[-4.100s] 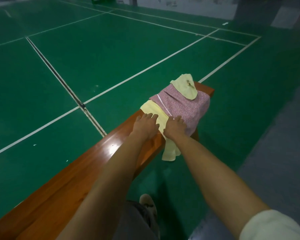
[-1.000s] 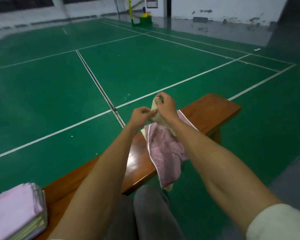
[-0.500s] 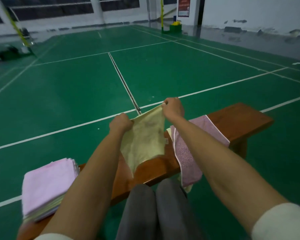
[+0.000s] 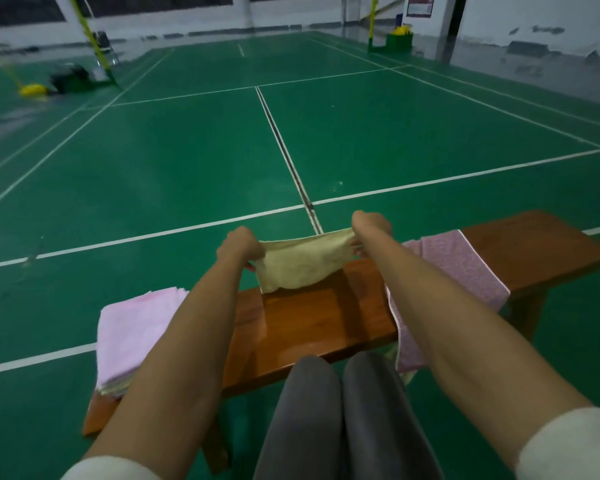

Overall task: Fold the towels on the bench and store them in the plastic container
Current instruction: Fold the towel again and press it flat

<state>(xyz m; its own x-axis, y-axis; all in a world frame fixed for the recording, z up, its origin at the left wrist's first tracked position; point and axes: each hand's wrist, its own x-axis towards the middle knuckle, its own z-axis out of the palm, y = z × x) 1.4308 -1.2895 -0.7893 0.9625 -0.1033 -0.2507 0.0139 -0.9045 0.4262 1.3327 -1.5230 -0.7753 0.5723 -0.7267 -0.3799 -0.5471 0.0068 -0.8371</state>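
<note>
Court: green floor beyond table.
Change: both hands' fingers now stretch yellow towel flat above table.
Meaning: folding starts.

Pale yellow towel, speckled pink towel, plain pink stack, reddish-brown bench, white-lined green floor.

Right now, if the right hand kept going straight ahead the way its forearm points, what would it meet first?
Probably nothing close: the right hand, gripping the pale yellow cloth towel, points out past the brown wooden bench, so the green court floor comes first. Depth is unclear.
</note>
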